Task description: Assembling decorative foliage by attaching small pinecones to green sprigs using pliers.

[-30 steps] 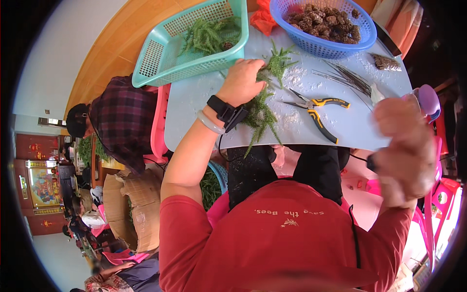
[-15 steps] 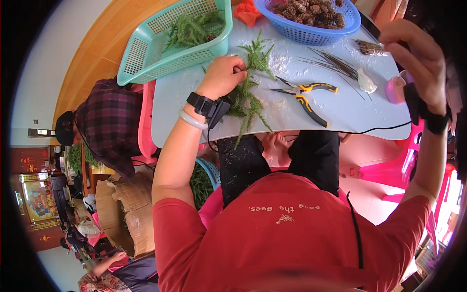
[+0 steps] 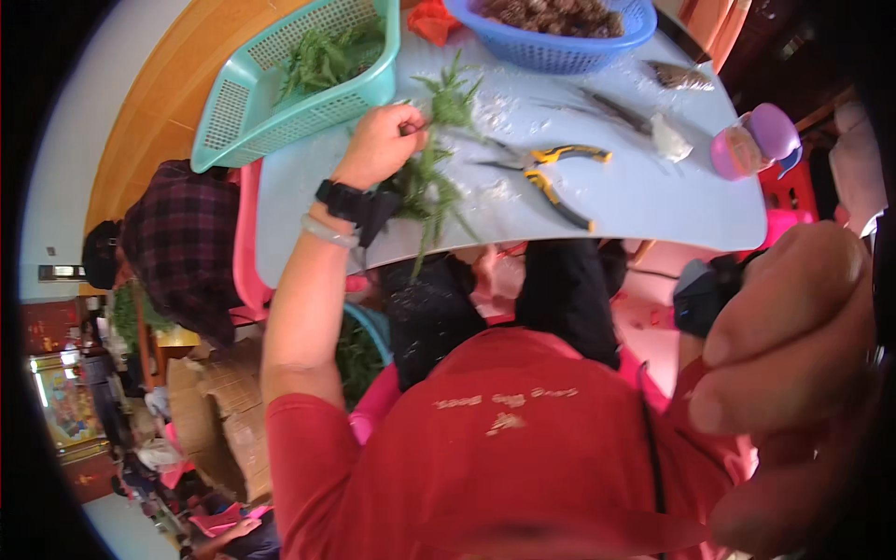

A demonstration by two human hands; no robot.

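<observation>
On the pale table (image 3: 653, 201), my left hand (image 3: 381, 145) is closed, its thumb and fingers pinched on a green needle-leaved sprig (image 3: 429, 191). The sprig's lower tips hang over the near table edge. My right hand (image 3: 793, 359) is lifted very close to the camera at the right, large and blurred, fingers curled together. Whatever it may hold is hidden. Needle-nose pliers (image 3: 571, 152) with yellow-and-black handles lie to the right of the sprig, jaws and handles spread. Thin dark wires (image 3: 616, 112) lie farther right, beside a white crumpled lump (image 3: 670, 140).
A green basket (image 3: 280, 126) with foliage stands at the far left, a blue basket (image 3: 560, 51) of pine cones at the back. A pink tub with purple lid (image 3: 737, 152) sits at the right. A person in a plaid shirt (image 3: 182, 247) is at the left, near cardboard (image 3: 238, 411).
My right hand has come down and nearer the camera, uncovering the tub's purple lid. The view has shifted, so the table appears farther left. My left hand keeps its place at the sprig.
</observation>
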